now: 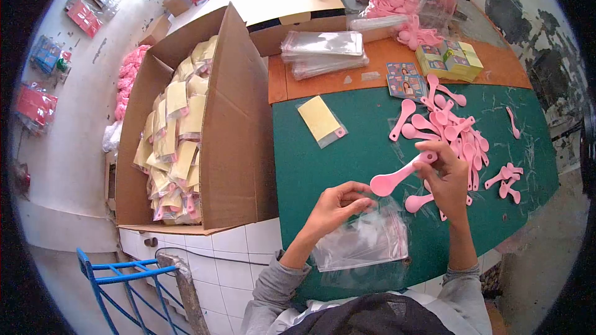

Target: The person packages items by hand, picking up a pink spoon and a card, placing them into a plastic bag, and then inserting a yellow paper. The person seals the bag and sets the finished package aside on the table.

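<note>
From far off, I saw the pink spoon (397,177) up in the air over the green worktop (298,174). The right hand (448,177) had its thumb and fingers closed on the handle tip, maybe so the round end could stick out free. The left hand (338,208) was half curled just beside that round end; I could not tell if it pinched any thin plastic. Clear bags (363,242) lay flat below it, I guess for a short reach. A pile of spoons (459,129) lay just past the right hand, likely to be handy too. The small spoons (510,181) sat apart, perhaps so they would not mix in. One yellow packet (318,118) lay farther back. The box (233,124) stood open at the left and held many more.
</note>
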Available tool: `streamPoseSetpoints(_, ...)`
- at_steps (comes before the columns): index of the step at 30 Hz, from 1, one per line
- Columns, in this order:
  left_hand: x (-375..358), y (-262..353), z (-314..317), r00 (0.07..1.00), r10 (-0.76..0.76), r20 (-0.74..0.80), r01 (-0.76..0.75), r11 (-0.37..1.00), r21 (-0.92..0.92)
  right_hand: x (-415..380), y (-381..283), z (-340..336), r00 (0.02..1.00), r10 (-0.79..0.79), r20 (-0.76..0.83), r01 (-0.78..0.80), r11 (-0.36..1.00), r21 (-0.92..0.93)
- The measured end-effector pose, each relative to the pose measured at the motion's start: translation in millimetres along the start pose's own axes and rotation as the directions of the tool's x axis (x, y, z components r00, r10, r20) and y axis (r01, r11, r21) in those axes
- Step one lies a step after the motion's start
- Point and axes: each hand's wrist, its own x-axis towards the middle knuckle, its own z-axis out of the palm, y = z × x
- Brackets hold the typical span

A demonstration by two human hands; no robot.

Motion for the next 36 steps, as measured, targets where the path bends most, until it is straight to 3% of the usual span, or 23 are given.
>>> streamPoseSetpoints(6,3,-4,-2,0.997,0.065,-0.036,-0.064,0.997,0.036,4,-6,2,0.989,-0.026,0.144,0.044,0.991,-0.123)
streamPoseSetpoints(12,4,15,-2,0.992,0.103,-0.069,-0.099,0.993,0.06,19,-7,10,0.975,-0.18,0.132,0.206,0.954,-0.218)
streamPoseSetpoints(15,5,21,-2,0.98,0.132,-0.148,-0.126,0.991,0.051,28,-15,14,0.994,-0.096,-0.049,0.097,0.995,0.01)
streamPoseSetpoints(18,4,28,-2,0.965,0.174,-0.195,-0.174,0.985,0.013,32,-22,12,0.986,-0.168,0.007,0.167,0.977,-0.129)
streamPoseSetpoints(24,8,30,3,0.954,0.18,-0.241,-0.186,0.982,-0.002,33,-10,14,0.964,-0.25,0.085,0.262,0.949,-0.177)
streamPoseSetpoints(27,15,25,8,0.949,0.247,-0.198,-0.244,0.969,0.04,31,-10,14,0.953,-0.135,0.27,0.173,0.977,-0.122)
streamPoseSetpoints(30,17,32,16,0.943,0.256,-0.213,-0.279,0.956,-0.087,30,-13,17,0.944,-0.138,0.301,0.165,0.984,-0.066)
streamPoseSetpoints(33,20,36,26,0.862,0.297,-0.41,-0.414,0.88,-0.232,26,-14,20,0.977,-0.117,0.177,0.116,0.993,0.016)
streamPoseSetpoints(36,15,21,3,0.935,0.333,-0.123,-0.312,0.935,0.167,23,-9,23,0.975,-0.208,0.078,0.206,0.978,0.031)
